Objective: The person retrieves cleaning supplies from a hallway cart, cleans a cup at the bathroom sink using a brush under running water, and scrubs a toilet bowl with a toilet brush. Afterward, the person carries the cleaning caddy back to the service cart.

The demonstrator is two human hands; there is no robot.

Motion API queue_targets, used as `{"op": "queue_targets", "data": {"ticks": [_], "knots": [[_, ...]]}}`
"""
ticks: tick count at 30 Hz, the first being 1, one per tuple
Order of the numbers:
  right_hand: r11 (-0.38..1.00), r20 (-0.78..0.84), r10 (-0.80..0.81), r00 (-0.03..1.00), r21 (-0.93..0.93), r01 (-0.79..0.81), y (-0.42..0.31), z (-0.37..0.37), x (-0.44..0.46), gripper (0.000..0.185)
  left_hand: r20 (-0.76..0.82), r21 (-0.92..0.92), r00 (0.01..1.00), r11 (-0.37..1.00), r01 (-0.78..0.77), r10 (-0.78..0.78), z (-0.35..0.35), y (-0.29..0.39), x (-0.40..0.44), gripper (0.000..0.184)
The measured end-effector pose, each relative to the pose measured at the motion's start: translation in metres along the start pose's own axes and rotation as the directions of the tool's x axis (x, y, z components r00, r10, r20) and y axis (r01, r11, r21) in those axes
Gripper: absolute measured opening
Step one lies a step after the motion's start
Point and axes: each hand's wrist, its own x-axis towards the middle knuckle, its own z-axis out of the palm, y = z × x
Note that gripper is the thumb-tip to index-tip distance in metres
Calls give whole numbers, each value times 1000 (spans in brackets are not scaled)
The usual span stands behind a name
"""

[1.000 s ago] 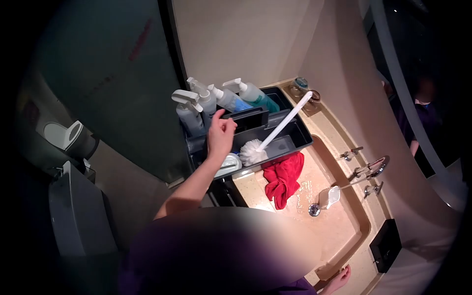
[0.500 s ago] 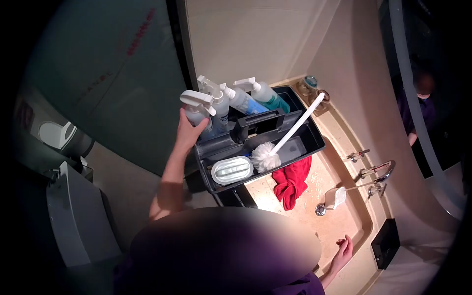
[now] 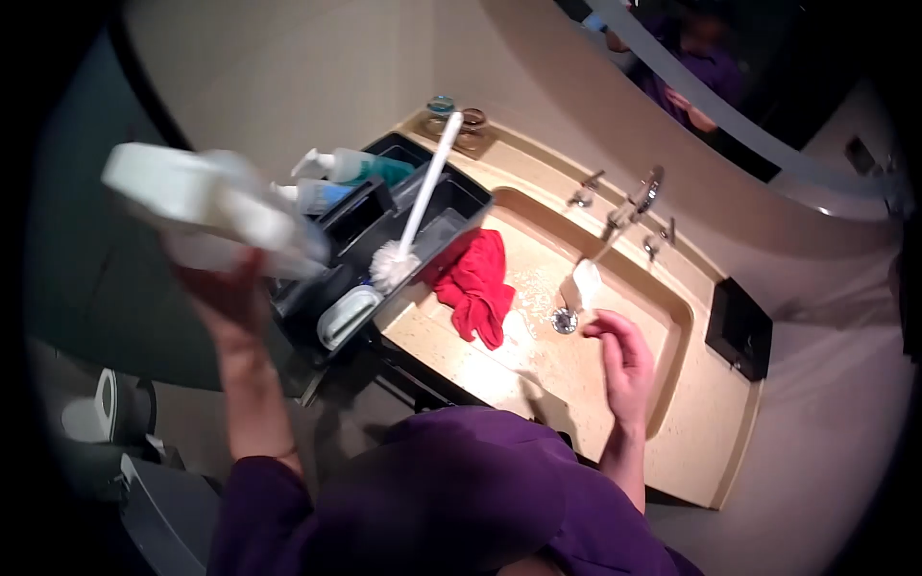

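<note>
My left hand [image 3: 226, 288] is raised at the left, wrapped round a spray bottle [image 3: 206, 197] whose white head is smeared by motion. Behind the bottle is the dark caddy [image 3: 471, 206], resting over the sink's left end. In it are a teal spray bottle [image 3: 375, 167], a blue-labelled bottle [image 3: 322, 195], a toilet brush [image 3: 427, 197] and a white-handled scrubber [image 3: 348, 317]. Over the sink, my right hand [image 3: 626, 370] is empty, its fingers loosely bent and open. It is nearest to a small white object [image 3: 583, 285] by the drain [image 3: 564, 321].
A red cloth [image 3: 480, 293] lies in the wet beige sink [image 3: 677, 336]. The faucet [image 3: 634, 202] and its handles stand along the back edge. Glasses [image 3: 471, 130] are in the back corner. A black box [image 3: 740, 329] sits at the right, and a toilet [image 3: 106, 408] is at far left.
My left hand has lifted the spray bottle up out of the caddy and leftward. My right hand has come up over the sink towards the drain. The view has turned.
</note>
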Motion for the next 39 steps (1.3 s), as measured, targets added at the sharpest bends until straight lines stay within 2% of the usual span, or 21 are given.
{"op": "queue_targets", "data": {"ticks": [2,5,6,8,10,12,15,16,17,19,21,24,25,29,30,31,32,33,34,36,39], "knots": [[994,67,-105,992,23,104,-22,12,-7,37,11,-140,991,981,135,-135,63,9,-49,70],[994,14,-113,993,3,113,-41,21,-12,75,450,-202,889,960,192,-83,149,36,-94,77],[992,-24,-67,997,-108,65,-45,20,-15,84,528,-94,842,979,183,-106,174,32,-123,74],[987,-246,-58,967,-160,19,-34,20,-21,83,606,-74,794,997,4,42,201,51,-164,67],[996,-444,90,892,33,-84,-30,4,-25,81,673,-189,735,980,66,80,225,58,-198,67],[990,-586,-31,810,-131,-58,-11,-13,-36,80,691,-291,643,941,-171,330,229,69,-214,74],[965,-651,20,759,-187,-185,-6,-34,-47,88,773,-498,538,847,186,336,247,70,-234,82],[975,-629,-29,777,-188,-116,-1,-43,-53,91,800,-533,494,781,326,341,251,72,-237,83],[980,-619,-34,785,-174,-95,0,-55,-60,92,880,-467,389,647,603,272,248,75,-234,90],[998,-601,16,799,-44,-53,-5,-71,-72,94,923,-385,240,675,629,302,247,65,-248,89],[996,-595,69,800,81,-25,-1,-75,-78,89,929,-300,8,742,600,369,252,52,-258,84],[972,-693,139,708,-40,-230,16,-68,-81,72,968,-195,-45,855,480,246,252,52,-269,80],[942,-734,137,665,-110,-316,21,-66,-82,66,971,-219,-21,923,316,237,251,58,-262,74],[952,-802,111,586,-84,-296,12,-74,-79,53,856,-509,-4,844,169,517,288,28,-266,61],[961,-803,65,592,-109,-253,12,-77,-83,52,970,-243,109,887,393,218,302,9,-274,58],[969,-803,15,595,-136,-208,11,-82,-89,52,984,8,137,790,614,-117,319,-13,-284,55],[973,-803,-36,595,-164,-162,10,-86,-91,51,857,87,319,724,684,-404,336,-33,-281,52],[972,-808,-47,587,-173,-161,3,-88,-91,53,726,294,319,694,657,-609,351,-60,-280,51],[974,-786,-3,618,-142,-175,2,-91,-94,53,657,345,340,669,658,-673,369,-90,-303,52],[976,-730,77,679,-82,-199,1,-99,-104,52,628,483,53,442,756,-776,393,-122,-321,40],[977,-695,73,715,-93,-190,4,-92,-114,46,789,392,-190,241,888,-584,415,-154,-336,41]]}}
